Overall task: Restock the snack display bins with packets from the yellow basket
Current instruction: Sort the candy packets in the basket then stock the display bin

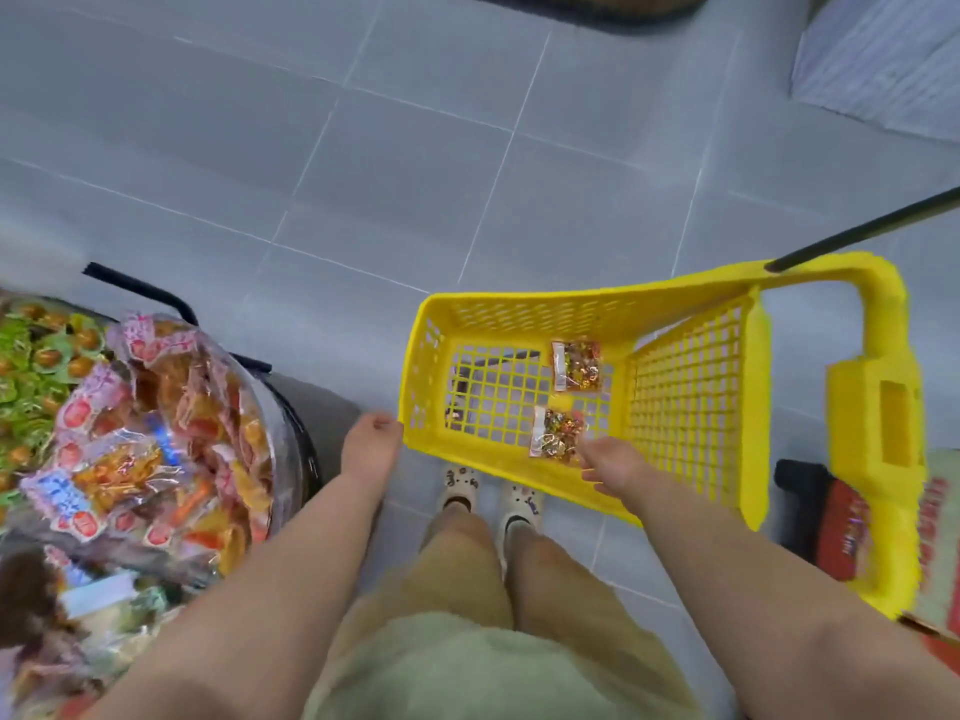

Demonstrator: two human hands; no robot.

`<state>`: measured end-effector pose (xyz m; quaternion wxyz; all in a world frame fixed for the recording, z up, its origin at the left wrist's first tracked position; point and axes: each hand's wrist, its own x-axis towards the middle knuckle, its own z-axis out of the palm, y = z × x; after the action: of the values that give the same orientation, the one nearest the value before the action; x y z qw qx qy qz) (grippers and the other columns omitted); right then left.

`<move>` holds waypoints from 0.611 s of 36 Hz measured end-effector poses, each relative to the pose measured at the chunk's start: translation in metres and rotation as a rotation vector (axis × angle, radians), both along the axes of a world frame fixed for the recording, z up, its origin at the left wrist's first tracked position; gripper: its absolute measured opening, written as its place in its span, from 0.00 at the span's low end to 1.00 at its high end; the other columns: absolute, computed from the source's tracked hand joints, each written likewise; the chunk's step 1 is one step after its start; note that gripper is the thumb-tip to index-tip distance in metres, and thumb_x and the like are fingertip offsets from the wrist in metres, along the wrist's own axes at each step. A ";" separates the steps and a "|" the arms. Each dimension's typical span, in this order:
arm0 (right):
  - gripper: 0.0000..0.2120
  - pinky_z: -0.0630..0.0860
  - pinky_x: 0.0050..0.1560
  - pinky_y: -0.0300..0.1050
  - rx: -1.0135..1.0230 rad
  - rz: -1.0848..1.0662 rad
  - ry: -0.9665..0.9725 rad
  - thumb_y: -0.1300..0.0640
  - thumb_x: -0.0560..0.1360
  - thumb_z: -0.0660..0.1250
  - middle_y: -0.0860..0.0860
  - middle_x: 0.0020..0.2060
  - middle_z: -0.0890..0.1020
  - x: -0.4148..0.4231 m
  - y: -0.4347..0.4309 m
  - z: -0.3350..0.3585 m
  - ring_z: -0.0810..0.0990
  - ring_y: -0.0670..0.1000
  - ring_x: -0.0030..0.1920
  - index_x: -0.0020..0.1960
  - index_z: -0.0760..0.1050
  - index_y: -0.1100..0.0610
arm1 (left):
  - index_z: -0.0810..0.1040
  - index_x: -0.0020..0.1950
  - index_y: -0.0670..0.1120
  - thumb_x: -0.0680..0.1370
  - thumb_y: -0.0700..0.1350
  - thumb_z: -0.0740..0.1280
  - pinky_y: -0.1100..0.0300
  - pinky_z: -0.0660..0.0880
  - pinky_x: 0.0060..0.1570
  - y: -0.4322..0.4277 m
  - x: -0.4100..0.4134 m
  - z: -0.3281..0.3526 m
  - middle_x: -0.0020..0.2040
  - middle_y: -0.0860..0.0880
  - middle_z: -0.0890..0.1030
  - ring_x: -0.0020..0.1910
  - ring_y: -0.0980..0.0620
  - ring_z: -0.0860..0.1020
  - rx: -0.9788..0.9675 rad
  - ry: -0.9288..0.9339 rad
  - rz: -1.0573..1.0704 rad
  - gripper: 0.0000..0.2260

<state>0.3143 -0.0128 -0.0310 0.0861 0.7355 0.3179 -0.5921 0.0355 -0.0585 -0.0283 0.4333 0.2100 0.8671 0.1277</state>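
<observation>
The yellow basket (519,309) hangs tilted above the grey floor. Two small clear snack packets lie on its mesh bottom: a far packet (577,365) and a near packet (555,432). My right hand (610,466) reaches over the near rim, and its fingertips pinch the near packet's lower right edge. My left hand (370,445) grips the basket's near left corner with curled fingers. At the left stands a round clear display bin (283,407) heaped with orange and pink snack packets (156,439).
A second bin of green packets (36,371) sits at the far left edge. A black rod (862,231) runs up from the basket's tall yellow handle (883,407). Red boxes (847,527) lie under the basket at the right. My feet (491,491) stand on open tiled floor.
</observation>
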 end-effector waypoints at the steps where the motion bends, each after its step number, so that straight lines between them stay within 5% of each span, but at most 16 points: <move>1: 0.15 0.74 0.58 0.54 0.006 -0.016 0.011 0.59 0.81 0.56 0.60 0.52 0.78 0.001 0.001 -0.010 0.78 0.57 0.52 0.62 0.73 0.67 | 0.79 0.50 0.44 0.75 0.41 0.65 0.55 0.72 0.51 0.011 -0.004 -0.005 0.51 0.40 0.82 0.53 0.44 0.79 -0.015 0.018 0.018 0.06; 6: 0.07 0.72 0.44 0.46 -0.040 -0.019 -0.032 0.62 0.78 0.58 0.58 0.47 0.77 -0.004 0.011 -0.065 0.76 0.54 0.46 0.44 0.72 0.61 | 0.74 0.64 0.39 0.76 0.47 0.68 0.55 0.69 0.57 0.051 -0.016 -0.048 0.62 0.40 0.78 0.61 0.43 0.75 -0.107 0.035 -0.034 0.20; 10: 0.13 0.70 0.44 0.45 -0.068 0.024 -0.033 0.64 0.78 0.57 0.54 0.42 0.74 -0.007 0.019 -0.115 0.73 0.52 0.43 0.35 0.67 0.54 | 0.76 0.41 0.46 0.77 0.46 0.68 0.59 0.71 0.37 0.068 -0.009 -0.086 0.38 0.47 0.78 0.43 0.47 0.76 -0.052 0.003 -0.061 0.06; 13: 0.13 0.72 0.53 0.46 -0.046 -0.056 -0.049 0.62 0.77 0.62 0.53 0.46 0.73 -0.010 0.027 -0.145 0.73 0.52 0.48 0.36 0.68 0.49 | 0.70 0.33 0.48 0.80 0.49 0.63 0.56 0.77 0.34 0.072 -0.005 -0.109 0.30 0.49 0.74 0.33 0.44 0.79 -0.024 0.059 0.004 0.16; 16: 0.06 0.73 0.48 0.47 -0.046 -0.030 -0.199 0.59 0.76 0.64 0.60 0.46 0.77 -0.011 0.031 -0.174 0.77 0.59 0.49 0.46 0.77 0.61 | 0.69 0.34 0.48 0.80 0.51 0.62 0.53 0.77 0.33 0.068 -0.005 -0.122 0.30 0.49 0.75 0.30 0.45 0.79 0.019 0.122 0.006 0.16; 22: 0.46 0.61 0.69 0.51 -0.120 0.020 -0.412 0.36 0.70 0.68 0.62 0.70 0.64 -0.018 0.033 -0.220 0.61 0.60 0.71 0.72 0.56 0.67 | 0.71 0.36 0.51 0.80 0.50 0.62 0.61 0.71 0.27 0.067 -0.009 -0.132 0.32 0.51 0.76 0.30 0.52 0.79 0.067 0.142 0.003 0.12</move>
<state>0.2966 0.0204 -0.2507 0.1988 0.8313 0.2651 -0.4462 0.0265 0.0082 -0.1607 0.3634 0.2315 0.8911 0.1424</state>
